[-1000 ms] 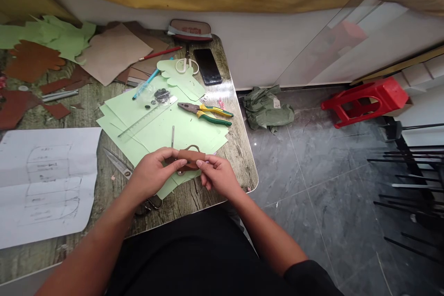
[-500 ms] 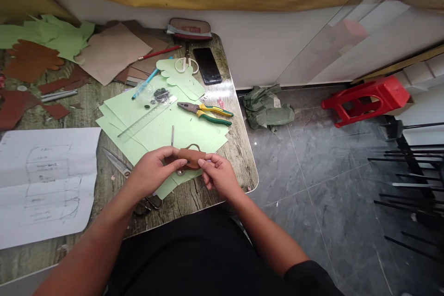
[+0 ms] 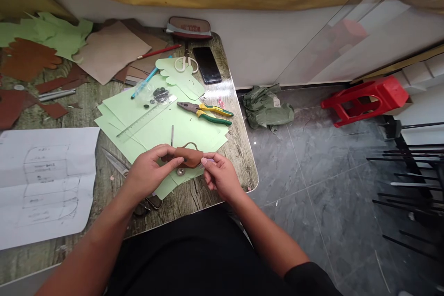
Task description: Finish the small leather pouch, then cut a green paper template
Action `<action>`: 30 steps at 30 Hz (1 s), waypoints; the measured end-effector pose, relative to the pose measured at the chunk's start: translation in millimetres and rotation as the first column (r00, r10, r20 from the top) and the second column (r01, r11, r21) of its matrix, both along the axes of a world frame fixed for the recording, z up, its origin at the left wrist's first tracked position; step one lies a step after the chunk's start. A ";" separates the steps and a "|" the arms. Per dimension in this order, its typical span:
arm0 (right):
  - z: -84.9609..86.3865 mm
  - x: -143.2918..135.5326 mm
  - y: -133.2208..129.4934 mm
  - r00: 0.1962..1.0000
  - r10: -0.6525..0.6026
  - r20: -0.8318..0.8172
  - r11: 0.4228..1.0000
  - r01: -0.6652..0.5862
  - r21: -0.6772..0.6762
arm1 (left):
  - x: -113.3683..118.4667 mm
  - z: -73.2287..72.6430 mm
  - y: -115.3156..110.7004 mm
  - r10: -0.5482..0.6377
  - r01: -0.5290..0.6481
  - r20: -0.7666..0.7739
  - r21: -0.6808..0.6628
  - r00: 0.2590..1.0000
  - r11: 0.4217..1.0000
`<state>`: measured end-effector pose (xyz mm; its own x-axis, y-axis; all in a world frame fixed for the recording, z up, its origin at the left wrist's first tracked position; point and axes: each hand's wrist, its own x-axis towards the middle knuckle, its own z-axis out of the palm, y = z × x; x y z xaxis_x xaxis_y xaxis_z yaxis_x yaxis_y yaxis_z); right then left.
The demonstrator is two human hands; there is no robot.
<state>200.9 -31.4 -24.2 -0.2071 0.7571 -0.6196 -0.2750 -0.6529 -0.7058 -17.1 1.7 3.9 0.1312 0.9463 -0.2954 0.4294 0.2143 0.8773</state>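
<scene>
A small folded brown leather piece [image 3: 189, 157] is held just above the table's front edge. My left hand [image 3: 150, 169] pinches its left end, thumb in front over a dark spot. My right hand [image 3: 219, 174] has thumb and forefinger closed at its right end. Behind the leather shows a thin curved loop [image 3: 188, 144]; what it belongs to is hidden. Just below lies a small round metal piece [image 3: 181, 171] on green paper sheets [image 3: 138, 122]. A slim metal rod [image 3: 172, 135] stands or lies behind the left hand.
Pliers [image 3: 204, 113], a clear ruler [image 3: 145, 119], white-handled scissors [image 3: 186, 64] and a phone [image 3: 207, 65] lie beyond my hands. Metal scissors [image 3: 116, 163] and a drawing [image 3: 48, 185] are left. A red stool [image 3: 367, 99] is on the floor.
The leather piece has shifted slightly left with my left hand and tilted a little. The round metal piece below it now shows more fully.
</scene>
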 end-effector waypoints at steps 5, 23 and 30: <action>-0.7 -3.1 -0.2 1.000 -0.029 0.012 0.999 0.029 0.029 | -0.1 -4.9 -1.9 -0.025 0.026 -0.042 0.030 0.999 0.999; 10.6 -3.8 10.2 1.000 -0.018 0.016 0.989 0.016 0.146 | 30.7 -2.9 -11.2 0.399 -0.127 0.629 -0.432 0.667 0.893; 21.5 15.0 22.9 0.985 -0.009 0.172 0.955 -0.043 0.292 | 7.5 -1.7 -9.0 0.162 0.058 0.574 -0.344 0.803 0.937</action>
